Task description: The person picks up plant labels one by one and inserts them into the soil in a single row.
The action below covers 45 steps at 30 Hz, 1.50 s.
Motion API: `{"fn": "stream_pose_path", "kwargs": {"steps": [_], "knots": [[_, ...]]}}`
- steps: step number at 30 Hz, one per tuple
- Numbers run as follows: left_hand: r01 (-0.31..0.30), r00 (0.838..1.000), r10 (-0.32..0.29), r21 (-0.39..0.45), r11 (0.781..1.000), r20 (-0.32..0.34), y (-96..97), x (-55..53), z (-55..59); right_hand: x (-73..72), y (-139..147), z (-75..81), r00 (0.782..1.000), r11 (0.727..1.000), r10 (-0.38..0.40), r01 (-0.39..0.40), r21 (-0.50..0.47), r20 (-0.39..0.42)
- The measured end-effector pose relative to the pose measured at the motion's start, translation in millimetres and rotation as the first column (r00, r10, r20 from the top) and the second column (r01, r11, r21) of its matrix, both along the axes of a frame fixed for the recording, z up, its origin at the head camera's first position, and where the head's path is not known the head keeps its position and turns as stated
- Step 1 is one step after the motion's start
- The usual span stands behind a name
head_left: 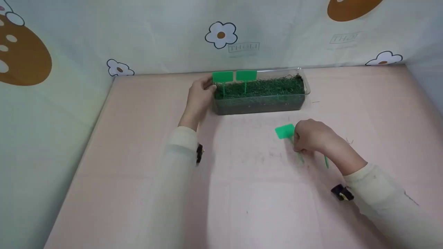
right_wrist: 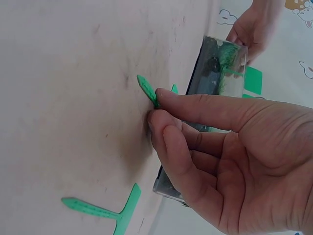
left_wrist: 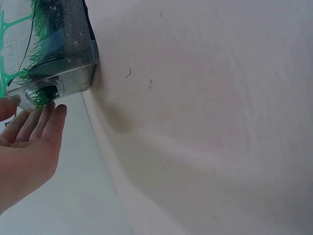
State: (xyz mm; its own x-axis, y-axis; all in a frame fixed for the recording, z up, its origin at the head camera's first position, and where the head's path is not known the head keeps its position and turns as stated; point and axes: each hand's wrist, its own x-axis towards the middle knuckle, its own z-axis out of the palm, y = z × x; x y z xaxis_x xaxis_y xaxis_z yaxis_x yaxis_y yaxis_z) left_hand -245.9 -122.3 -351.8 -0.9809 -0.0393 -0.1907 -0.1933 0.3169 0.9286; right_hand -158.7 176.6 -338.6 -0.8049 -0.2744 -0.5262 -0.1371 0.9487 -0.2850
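My left hand [head_left: 200, 98] rests at the left end of a clear planter box [head_left: 259, 104] filled with dark soil and green grass. In the left wrist view, the fingers [left_wrist: 53, 125] extend fairly straight against the box's end, with the thumb by its rim. Two green plant labels [head_left: 222, 76] stand upright in the grass near that end. In front of the box, my right hand [head_left: 313, 136] pinches another green plant label [head_left: 284, 131] by its stem between thumb and fingers, pointed end downward. A loose green plant label [right_wrist: 95, 209] lies on the table, mostly hidden beneath this hand in the head view.
Pink cloth [head_left: 242, 200] covers the table, with dark crumbs and specks scattered in front of the box. Behind the box rises a pale wall covering [head_left: 166, 38] with flower prints. A small black device [head_left: 342, 192] is fixed at each sleeve cuff.
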Motion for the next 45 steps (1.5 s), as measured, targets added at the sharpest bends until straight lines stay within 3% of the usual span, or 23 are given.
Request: {"fn": "stream_pose_path", "kwargs": {"steps": [9,25,33,45], "knots": [[-0.004,1.0,0.004,0.004,1.0,0.005,-0.5,-0.4,0.3,2.3,-3.5,-2.1,1.0,1.0,-0.021,0.02,0.016,0.024],[0.011,0.999,-0.011,-0.01,1.0,-0.049,-0.3,0.5,0.2,8.5,-3.4,-0.5,0.99,0.996,0.054,-0.043,0.082,-0.127],[0.008,0.999,-0.008,-0.017,1.0,-0.033,-1.8,0.6,1.1,10.6,-3.3,-3.7,0.973,0.992,0.11,-0.095,0.083,-0.202],[0.007,0.999,-0.008,-0.009,1.0,-0.033,-1.3,1.6,-1.9,8.7,3.2,-5.3,0.987,0.994,0.11,-0.108,0.022,-0.118]]}}
